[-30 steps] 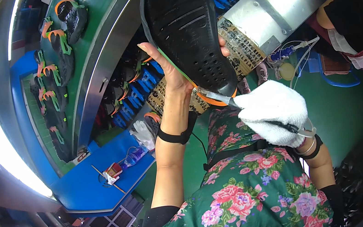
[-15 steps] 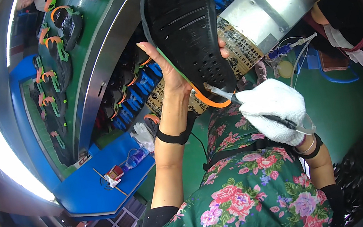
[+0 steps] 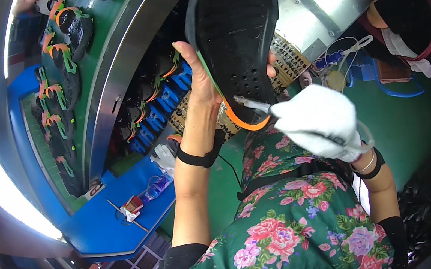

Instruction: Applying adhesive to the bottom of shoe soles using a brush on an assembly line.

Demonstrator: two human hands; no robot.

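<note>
My bare left hand [image 3: 203, 84] holds a black sandal [image 3: 238, 38] from beneath, its thumb along the left edge and fingertips showing at the right edge. An orange strap [image 3: 241, 123] loops round the near end, and a green strip runs up the left side. My right hand [image 3: 316, 123], in a white knit glove, is closed round a brush [image 3: 252, 105] with a thin metal neck; a clear tube comes out behind the hand. The brush tip lies over the near part of the black surface, below a group of small holes. Whether it touches is hard to tell.
A metal-edged green conveyor [image 3: 105, 95] at left carries several sandals with orange and green straps. Blue racks stand behind the sandal. A blue table [image 3: 96, 228] bears a bottle [image 3: 158, 186], a red container and a stick. Another person [image 3: 409, 24] is at far right.
The sandal has shifted slightly right and its near end has turned a little. The brush tip has moved left and up across the black surface, the gloved hand following.
</note>
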